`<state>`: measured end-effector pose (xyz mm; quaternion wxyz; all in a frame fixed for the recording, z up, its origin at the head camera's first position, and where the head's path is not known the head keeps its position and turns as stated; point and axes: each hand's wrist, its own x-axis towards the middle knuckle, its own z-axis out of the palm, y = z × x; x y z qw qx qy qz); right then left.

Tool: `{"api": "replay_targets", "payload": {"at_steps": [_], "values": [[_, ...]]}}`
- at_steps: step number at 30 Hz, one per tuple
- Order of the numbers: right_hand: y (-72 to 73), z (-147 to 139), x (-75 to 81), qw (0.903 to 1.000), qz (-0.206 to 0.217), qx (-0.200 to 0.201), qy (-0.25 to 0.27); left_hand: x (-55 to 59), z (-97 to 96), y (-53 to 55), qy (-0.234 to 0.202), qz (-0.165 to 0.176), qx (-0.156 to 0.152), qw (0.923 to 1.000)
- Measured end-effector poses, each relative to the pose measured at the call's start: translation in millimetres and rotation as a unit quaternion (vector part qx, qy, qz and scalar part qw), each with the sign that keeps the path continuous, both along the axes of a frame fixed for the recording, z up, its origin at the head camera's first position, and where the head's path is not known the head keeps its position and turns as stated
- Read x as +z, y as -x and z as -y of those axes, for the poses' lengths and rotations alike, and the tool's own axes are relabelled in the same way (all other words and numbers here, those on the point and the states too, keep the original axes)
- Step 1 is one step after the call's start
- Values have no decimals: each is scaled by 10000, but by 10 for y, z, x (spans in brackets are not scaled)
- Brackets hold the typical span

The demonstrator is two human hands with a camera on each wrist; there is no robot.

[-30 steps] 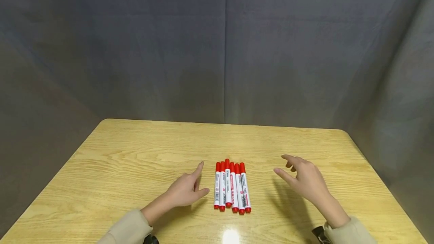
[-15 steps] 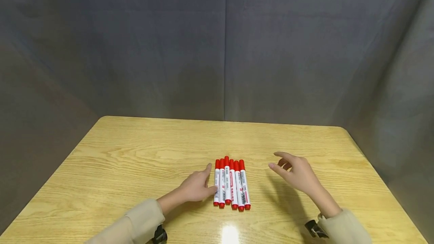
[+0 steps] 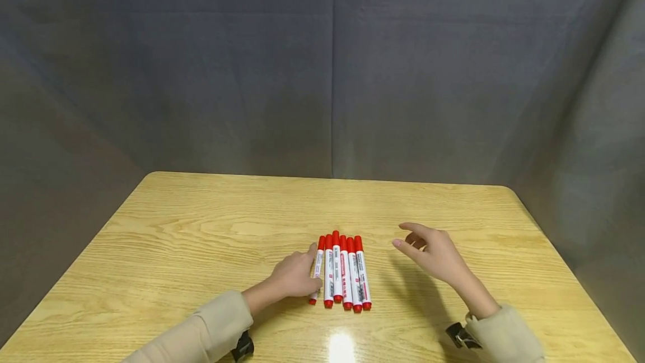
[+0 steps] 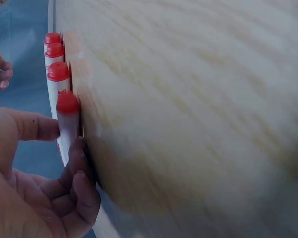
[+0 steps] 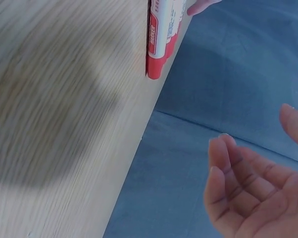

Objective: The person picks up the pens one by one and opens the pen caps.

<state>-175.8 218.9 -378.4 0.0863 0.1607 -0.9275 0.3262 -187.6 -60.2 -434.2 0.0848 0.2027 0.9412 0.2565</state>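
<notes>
Red-capped white markers lie side by side on the wooden table (image 3: 227,212) in the head view. My left hand (image 3: 294,276) pinches the leftmost marker (image 3: 317,265), thumb on one side and fingers on the other. That marker leans slightly, a narrow gap parting it from the other markers (image 3: 347,273). Close up in the left wrist view, its red end (image 4: 68,103) pokes out between thumb and fingers. To the right of the row, my right hand (image 3: 435,254) hovers over the table with loosely bent fingers, holding nothing. The right wrist view shows its palm (image 5: 268,208) and a marker (image 5: 160,29) beyond.
A grey curtain (image 3: 332,71) hangs behind the table's far edge and along both sides. Dark straps (image 3: 243,346) show at both wrists below beige sleeves (image 3: 216,324). Light glares off the table's near part.
My left hand has moved right to the row and taken hold of the leftmost marker, whose near end has swung left. My right hand has drifted slightly left.
</notes>
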Motion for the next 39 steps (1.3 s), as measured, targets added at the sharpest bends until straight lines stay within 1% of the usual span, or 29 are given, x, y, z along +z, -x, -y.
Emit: {"api": "replay_targets", "payload": {"at_steps": [3, 6, 8, 11, 15, 19, 23, 27, 30, 35, 39], "values": [[2, 15, 2, 10000, -15, 51, 12, -2, -7, -4, 236, -110, 21, 9997], [3, 39, 6, 9999, -16, 100, 36, -4, -19, -16, 418, -284, -89, 9987], [4, 60, 14, 9999, -6, 132, 57, -12, -22, -19, 434, -345, -173, 9983], [10, 94, 15, 9998, 2, 179, 71, -27, -8, -14, 165, -379, -255, 9988], [22, 125, 4, 9998, 7, 201, 73, -24, 26, 7, -410, -419, -183, 9981], [39, 161, -5, 9994, -50, 294, 167, 42, 60, 3, -820, -450, -82, 9956], [72, 228, -21, 9988, -158, 322, 321, 116, 89, -34, -1085, -591, -81, 9923], [115, 307, -33, 9979, -138, 241, 580, 191, 92, -81, -1261, -778, -166, 9888], [145, 376, -34, 9965, -9, 204, 816, 242, 86, -117, -1337, -924, -249, 9864], [187, 499, -22, 9935, 161, 237, 1099, 309, 58, -164, -1270, -1257, -471, 9828], [213, 599, -25, 9915, 156, 293, 1262, 346, 26, -198, -1196, -1505, -728, 9786]]}}
